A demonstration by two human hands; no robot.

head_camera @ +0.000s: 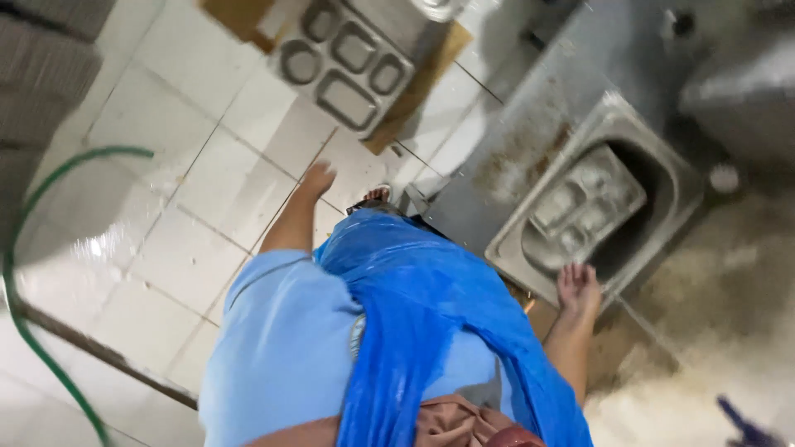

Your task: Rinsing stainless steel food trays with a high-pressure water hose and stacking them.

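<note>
Steel compartment tray (584, 203) is lying in the sink basin (675, 194), prob. wet, slippery, stiff; best gripped at rim. Right hand (578, 288) is hovering open at the basin's near edge, holding nothing. Left hand (317, 178) is hanging open, empty, over tiled floor (166, 215). Second tray (348, 58) is lying on floor beyond. Room is ample left.

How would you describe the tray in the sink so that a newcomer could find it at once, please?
Start at the steel counter on the right and find the sink sunk into it. The compartment tray lies inside, by the right hand; unlike the tray on the floor, it sits within the basin.
</note>
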